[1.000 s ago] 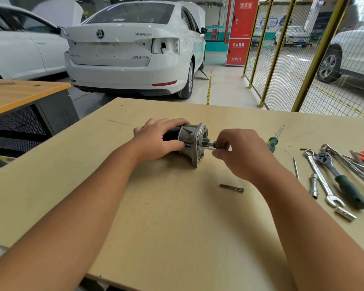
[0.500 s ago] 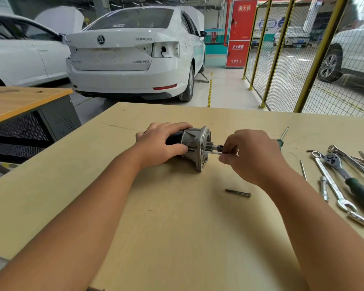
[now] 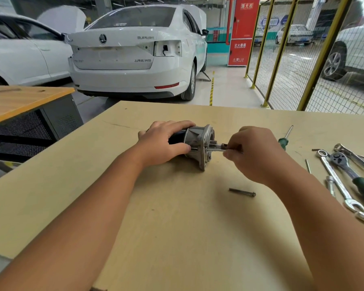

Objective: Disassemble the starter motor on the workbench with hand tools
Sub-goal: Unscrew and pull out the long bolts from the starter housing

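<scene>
The starter motor (image 3: 198, 141) lies on its side on the plywood workbench (image 3: 177, 227), its grey flanged end housing facing right and its dark body to the left. My left hand (image 3: 166, 141) wraps over the dark body and holds it down. My right hand (image 3: 252, 152) pinches a long bolt (image 3: 218, 150) that sticks out of the housing's face. A second long bolt (image 3: 242, 192) lies loose on the bench just in front of my right wrist.
Right of my hands lie a green-handled screwdriver (image 3: 284, 138), a thin pin (image 3: 307, 165), a combination wrench (image 3: 337, 181), a green-handled ratchet (image 3: 353, 174), a socket (image 3: 330, 185) and more tools at the edge. Another bench (image 3: 19, 101) stands left, white cars behind, a yellow mesh fence right.
My right hand has drawn the bolt a little farther out of the housing to the right. My left hand stays on the motor. The camera has tilted slightly.
</scene>
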